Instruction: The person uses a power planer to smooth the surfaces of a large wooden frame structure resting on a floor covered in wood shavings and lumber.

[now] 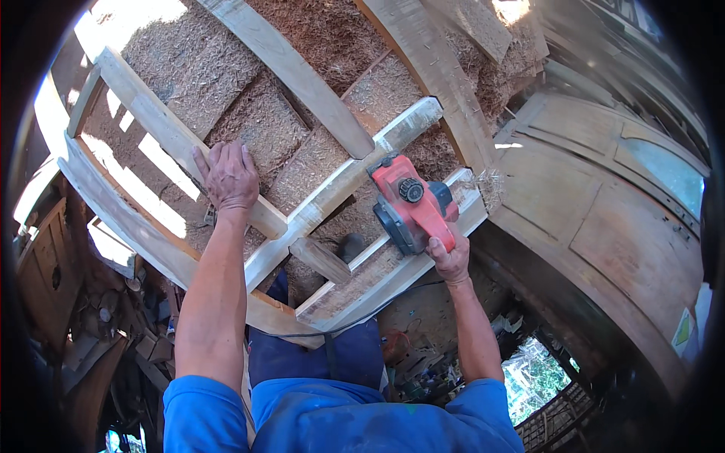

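Note:
My right hand (451, 260) is wrapped round the rear handle of a red and black electric planer (414, 198). The planer sits over the right part of a wooden frame, between a crosspiece (332, 198) and the near bottom rail (408, 275); its underside is hidden. My left hand (229, 175) rests on a long upright bar (162, 113) of the same frame, the fingers bent over its edge. A short wooden stub (320, 259) joins the crosspiece to the bottom rail on the near side.
Shavings and sawdust (249, 128) cover the ground beyond the frame. A thin black cord (377, 308) runs along the near rail. At right stands a panelled wooden door (589, 196); offcuts (113, 332) pile up at lower left, and stacked boards (627, 60) lie at upper right.

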Demonstrator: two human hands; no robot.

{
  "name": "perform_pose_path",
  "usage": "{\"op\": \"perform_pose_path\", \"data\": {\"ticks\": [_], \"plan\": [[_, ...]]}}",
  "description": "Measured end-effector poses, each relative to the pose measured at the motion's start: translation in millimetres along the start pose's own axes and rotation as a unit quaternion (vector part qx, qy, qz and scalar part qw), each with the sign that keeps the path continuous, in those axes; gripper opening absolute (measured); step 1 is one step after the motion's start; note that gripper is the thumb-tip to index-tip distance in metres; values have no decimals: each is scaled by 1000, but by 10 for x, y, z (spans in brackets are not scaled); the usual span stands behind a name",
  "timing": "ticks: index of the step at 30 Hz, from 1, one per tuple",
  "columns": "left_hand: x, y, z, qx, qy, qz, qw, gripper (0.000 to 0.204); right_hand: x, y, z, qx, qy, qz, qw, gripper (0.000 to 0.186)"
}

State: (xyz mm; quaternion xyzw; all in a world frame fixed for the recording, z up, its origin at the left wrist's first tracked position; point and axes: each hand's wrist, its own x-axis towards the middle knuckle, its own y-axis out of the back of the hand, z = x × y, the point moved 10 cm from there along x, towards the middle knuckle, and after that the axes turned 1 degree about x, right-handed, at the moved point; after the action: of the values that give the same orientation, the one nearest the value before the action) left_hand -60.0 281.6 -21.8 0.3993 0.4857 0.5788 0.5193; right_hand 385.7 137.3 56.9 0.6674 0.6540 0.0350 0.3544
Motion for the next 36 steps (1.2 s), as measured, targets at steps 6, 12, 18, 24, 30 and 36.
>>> {"op": "perform_pose_path", "data": {"ticks": [6, 12, 18, 24, 30, 36], "plan": [[-7, 32, 1, -3, 3, -4, 1000, 25, 407, -311, -424, -10, 49, -34, 998, 38], [-30, 3, -34, 6, 15, -28, 999, 26, 712, -628, -912, -24, 19, -33, 999, 30], [20, 27, -8, 0, 21, -38, 999, 25, 1131, -937, -1501, -28, 45, -51, 997, 35], [16, 61, 8, -15, 15, -25, 999, 24, 1343, -1139, -1713, -21, 64, -46, 997, 37], [34, 63, 8, -26, 11, -30, 999, 22, 1630, -1382, -2202, -45, 88, -29, 995, 40], [15, 25, -43, -42, 18, -39, 998, 21, 2046, -1754, -2674, -50, 114, -27, 992, 45]]}}
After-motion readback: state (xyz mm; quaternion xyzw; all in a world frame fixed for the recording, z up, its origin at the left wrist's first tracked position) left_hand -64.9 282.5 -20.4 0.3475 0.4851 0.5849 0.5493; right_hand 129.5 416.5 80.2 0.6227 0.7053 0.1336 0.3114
